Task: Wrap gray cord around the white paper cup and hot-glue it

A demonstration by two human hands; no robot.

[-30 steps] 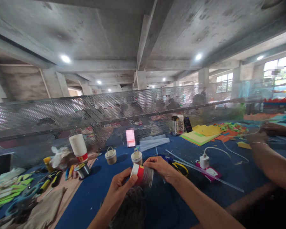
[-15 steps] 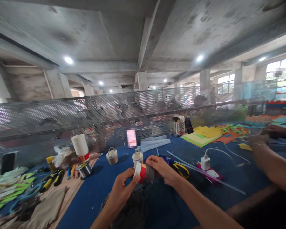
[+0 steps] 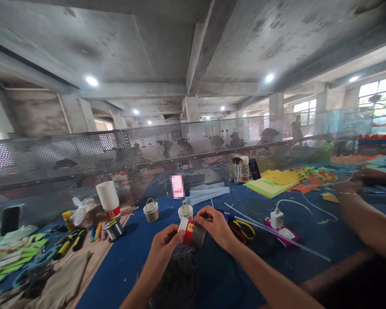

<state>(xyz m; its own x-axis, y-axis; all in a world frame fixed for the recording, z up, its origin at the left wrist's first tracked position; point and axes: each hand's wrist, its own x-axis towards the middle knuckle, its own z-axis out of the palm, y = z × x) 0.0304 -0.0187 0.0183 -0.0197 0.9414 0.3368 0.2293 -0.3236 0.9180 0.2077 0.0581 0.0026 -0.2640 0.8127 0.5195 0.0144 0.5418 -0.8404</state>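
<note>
- Raised slightly and drawn toward the far side since a moment ago, the small white-and-red paper cup wrapped in dark netting now sits between both hands, above the blue cloth-covered desk.
- Left hand has its grip closed on the cup's white rim end; right hand pinches the netted end, fingers curled tight.
- Risk: thin paper could crumple if either grip squeezes harder, judging by how tightly the fingers curl.
- Risk: loose grey netting pools near the wrists; a tug could snag it and pull the wrap off the cup.
- Two small finished cup baskets with handles stand just beyond on the far side; a forward sweep of the hands could tip them.
- Yellow-handled scissors lie just right of the right hand, close enough to catch the mesh.
- Another person's arm rests at far right, well apart, beside a white charger plug.
- Stacked white paper cups and a wire spool stand to the left.
</note>
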